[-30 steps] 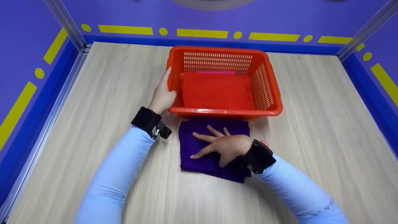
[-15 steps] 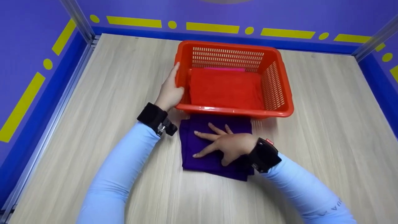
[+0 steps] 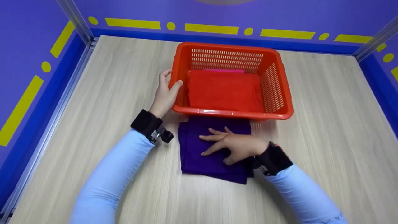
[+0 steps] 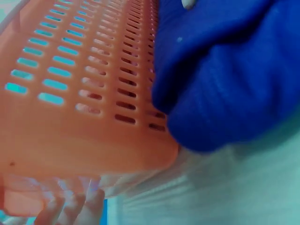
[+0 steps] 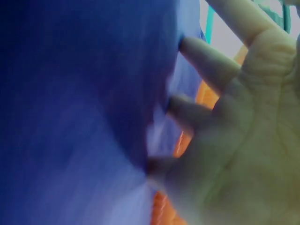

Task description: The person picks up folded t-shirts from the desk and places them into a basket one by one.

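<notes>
Biggest risk, as I judge it: the orange basket (image 3: 231,82) sits w/ its near rim overlapping the far edge of the folded purple cloth (image 3: 202,155). If the cloth gets dragged or lifted while that rim is on it, the fold could pull open, or the basket could skid. The left hand (image 3: 164,93) is curled round the basket's left wall, thumb over the rim and fingers outside, so a tug there could tilt it and shift the red cloth (image 3: 224,91) lying flat inside, w/ a pink strip (image 3: 224,71) showing at its far edge. Smaller risk: the right hand (image 3: 236,144) lies flat on the purple cloth, fingers spread and pointing left, pressing not pinching; a sideways slide would likely wrinkle the top layer.

Surface: pale wood-grain tabletop (image 3: 326,130), looks smooth, so I'd expect things to slip easily. Room: purple walls (image 3: 37,28) on left, far and right sides w/ yellow dash-and-dot stripes, metal posts at the far corners. Light-blue sleeves, black wrist straps.
</notes>
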Available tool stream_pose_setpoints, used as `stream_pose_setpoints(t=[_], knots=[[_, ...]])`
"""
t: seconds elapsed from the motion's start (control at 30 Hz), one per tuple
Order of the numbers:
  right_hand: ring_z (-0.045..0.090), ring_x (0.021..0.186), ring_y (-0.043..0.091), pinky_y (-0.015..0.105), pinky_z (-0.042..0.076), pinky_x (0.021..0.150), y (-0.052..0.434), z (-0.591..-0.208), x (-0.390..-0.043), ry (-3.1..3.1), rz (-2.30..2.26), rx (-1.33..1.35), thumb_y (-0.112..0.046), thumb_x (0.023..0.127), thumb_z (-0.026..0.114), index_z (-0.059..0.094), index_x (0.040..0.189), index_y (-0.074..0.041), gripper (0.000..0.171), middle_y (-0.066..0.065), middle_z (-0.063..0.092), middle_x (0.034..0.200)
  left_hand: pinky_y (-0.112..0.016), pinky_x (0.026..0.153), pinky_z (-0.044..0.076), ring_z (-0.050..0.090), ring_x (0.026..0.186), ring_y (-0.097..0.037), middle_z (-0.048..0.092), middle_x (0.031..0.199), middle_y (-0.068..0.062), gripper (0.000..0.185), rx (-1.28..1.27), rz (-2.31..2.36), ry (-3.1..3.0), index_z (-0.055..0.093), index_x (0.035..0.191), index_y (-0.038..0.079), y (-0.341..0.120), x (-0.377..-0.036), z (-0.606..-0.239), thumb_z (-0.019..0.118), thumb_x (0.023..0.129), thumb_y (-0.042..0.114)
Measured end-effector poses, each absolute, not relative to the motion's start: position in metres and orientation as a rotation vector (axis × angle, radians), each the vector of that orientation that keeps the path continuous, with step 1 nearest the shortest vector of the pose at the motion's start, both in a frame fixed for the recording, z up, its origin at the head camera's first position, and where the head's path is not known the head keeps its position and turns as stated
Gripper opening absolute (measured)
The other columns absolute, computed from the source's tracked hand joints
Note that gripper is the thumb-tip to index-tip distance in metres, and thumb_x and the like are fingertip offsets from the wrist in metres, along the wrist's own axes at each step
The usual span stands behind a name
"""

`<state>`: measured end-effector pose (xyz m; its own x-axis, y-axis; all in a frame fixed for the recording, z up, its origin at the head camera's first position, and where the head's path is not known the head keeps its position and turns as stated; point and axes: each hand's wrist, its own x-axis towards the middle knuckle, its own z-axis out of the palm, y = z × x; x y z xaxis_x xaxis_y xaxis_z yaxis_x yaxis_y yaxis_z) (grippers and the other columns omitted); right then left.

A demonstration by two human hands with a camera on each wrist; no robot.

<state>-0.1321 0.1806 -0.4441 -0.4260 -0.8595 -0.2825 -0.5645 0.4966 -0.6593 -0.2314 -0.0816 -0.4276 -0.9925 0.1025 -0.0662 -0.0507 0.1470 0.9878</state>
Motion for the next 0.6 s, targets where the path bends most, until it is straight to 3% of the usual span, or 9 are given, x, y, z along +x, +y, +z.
stream_pose_setpoints(t=[0.1, 0.2, 0.33, 0.43, 0.6], knots=[[0.025, 0.151, 0.032, 0.057, 0.017, 0.121, 0.202, -0.447, -0.139, 2.146, -0.811, -1.173, -0.007, 0.089, 0.074, 0.062, 0.142, -0.018, 0.056, 0.006, 0.039, 0.16, -0.046, 0.116, 0.035, 0.042, 0.141, -0.031, 0.034, 0.159, -0.021, 0.08, 0.145, 1.817, 2.357, 0.01, 0.162, 0.006, -0.09, -0.22, -0.425, 0.057, 0.103, 0.034], [0.04, 0.145, 0.027, 0.039, 0.031, 0.119, 0.224, -0.449, -0.138, 2.158, -0.973, -1.123, -0.015, 0.093, 0.074, 0.061, 0.143, -0.016, 0.051, 0.005, 0.05, 0.153, -0.045, 0.12, 0.027, 0.034, 0.147, -0.03, 0.025, 0.164, -0.02, 0.094, 0.235, 1.664, 2.393, 0.0, 0.163, 0.006, -0.1, -0.203, -0.425, 0.061, 0.1, 0.041], [0.048, 0.139, 0.021, 0.024, 0.036, 0.113, 0.248, -0.448, -0.117, 2.166, -1.193, -1.021, -0.019, 0.093, 0.075, 0.062, 0.141, -0.013, 0.049, 0.005, 0.057, 0.146, -0.045, 0.117, 0.034, 0.04, 0.143, -0.034, 0.024, 0.163, -0.022, 0.099, 0.323, 1.636, 2.353, -0.005, 0.162, 0.005, -0.108, -0.177, -0.427, 0.066, 0.098, 0.033], [0.048, 0.137, 0.016, 0.02, 0.039, 0.108, 0.26, -0.447, -0.098, 2.252, -1.325, -0.947, -0.013, 0.092, 0.076, 0.065, 0.136, -0.012, 0.046, 0.008, 0.057, 0.144, -0.043, 0.11, 0.043, 0.045, 0.139, -0.034, 0.03, 0.16, -0.023, 0.099, 0.363, 1.655, 2.332, -0.006, 0.162, 0.004, -0.109, -0.16, -0.43, 0.068, 0.098, 0.022], [0.054, 0.13, 0.018, 0.028, 0.049, 0.102, 0.274, -0.449, -0.073, 2.343, -1.565, -0.564, -0.004, 0.091, 0.074, 0.064, 0.135, -0.008, 0.046, 0.018, 0.051, 0.145, -0.043, 0.103, 0.05, 0.05, 0.135, -0.034, 0.038, 0.156, -0.022, 0.096, 0.362, 1.721, 2.309, -0.004, 0.162, 0.005, -0.108, -0.134, -0.435, 0.066, 0.096, 0.009]])
